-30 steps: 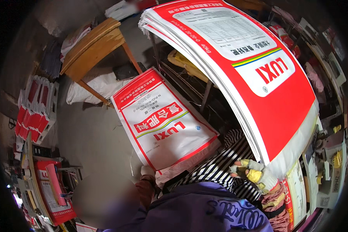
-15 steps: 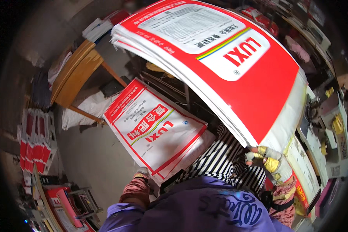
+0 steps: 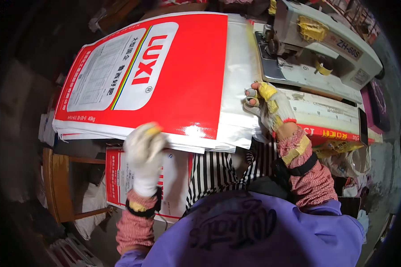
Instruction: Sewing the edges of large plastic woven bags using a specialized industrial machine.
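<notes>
Stack of red-and-white woven sacks [image 3: 165, 75] lies flat beside one sewing machine [image 3: 316, 44]; layer count unreadable. Two gloved hands: left hand [image 3: 142, 149] presses on stack's near edge, fingers blurred, grip unclear. Right hand [image 3: 267, 104] rests spread-fingered on white end. One more sack [image 3: 124, 178] lies below.

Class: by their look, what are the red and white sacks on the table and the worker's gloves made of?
The sacks: probably woven plastic with a glossy printed film, since glare shines off the surface and the thin layers lie flat. The glove on the left hand looks like white knitted fabric; the one on the right hand like worn, taped fabric.
</notes>
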A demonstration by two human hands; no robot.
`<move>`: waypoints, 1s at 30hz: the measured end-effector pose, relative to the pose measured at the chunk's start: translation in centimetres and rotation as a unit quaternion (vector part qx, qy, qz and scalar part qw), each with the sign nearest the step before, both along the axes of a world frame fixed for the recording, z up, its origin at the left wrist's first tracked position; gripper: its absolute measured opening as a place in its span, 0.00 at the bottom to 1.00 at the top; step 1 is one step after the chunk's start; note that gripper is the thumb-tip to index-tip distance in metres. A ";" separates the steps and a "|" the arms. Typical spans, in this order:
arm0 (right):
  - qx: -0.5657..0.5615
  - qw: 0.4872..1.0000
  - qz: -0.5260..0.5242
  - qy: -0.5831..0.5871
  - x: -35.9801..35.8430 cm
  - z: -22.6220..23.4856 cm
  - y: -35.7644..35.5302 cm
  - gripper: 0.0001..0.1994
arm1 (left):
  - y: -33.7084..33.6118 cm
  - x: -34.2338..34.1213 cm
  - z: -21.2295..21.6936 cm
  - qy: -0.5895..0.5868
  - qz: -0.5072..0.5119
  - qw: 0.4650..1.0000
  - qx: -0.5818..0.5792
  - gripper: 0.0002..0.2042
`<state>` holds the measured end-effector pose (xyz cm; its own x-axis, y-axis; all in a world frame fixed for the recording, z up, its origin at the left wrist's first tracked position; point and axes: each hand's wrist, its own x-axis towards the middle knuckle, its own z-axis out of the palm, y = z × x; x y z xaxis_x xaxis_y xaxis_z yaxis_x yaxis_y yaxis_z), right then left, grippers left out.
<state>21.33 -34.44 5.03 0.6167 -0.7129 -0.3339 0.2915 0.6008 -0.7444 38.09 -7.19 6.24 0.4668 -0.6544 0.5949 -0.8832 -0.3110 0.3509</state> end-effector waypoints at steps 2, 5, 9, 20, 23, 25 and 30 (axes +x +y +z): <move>0.008 1.000 -0.008 -0.015 0.0 -0.5 -0.3 0.08 | -6.6 -1.8 1.5 -0.027 -0.134 0.988 0.077 0.15; 0.006 1.000 -0.017 -0.017 -0.7 -1.1 -0.7 0.07 | -12.8 -4.2 0.6 -0.081 -0.174 0.966 0.171 0.11; 0.025 1.000 -0.007 -0.013 -2.0 -1.1 -1.7 0.07 | -15.5 -3.4 -0.2 -0.033 -0.202 0.949 0.239 0.04; 0.042 0.998 0.021 0.038 -1.6 -0.4 -2.2 0.08 | -16.2 -3.4 -0.6 0.110 -0.148 0.952 0.246 0.06; 0.028 0.997 0.038 0.064 -1.1 0.3 -2.4 0.09 | -16.2 -1.9 -0.2 0.336 -0.139 0.908 0.208 0.06; -0.055 0.989 0.086 0.108 -0.5 0.7 -2.3 0.10 | -16.0 -1.1 0.2 0.379 -0.142 0.895 0.189 0.07; -0.395 0.866 0.158 0.262 1.2 1.3 -2.1 0.15 | -16.0 -0.9 2.0 0.376 -0.142 0.899 0.172 0.08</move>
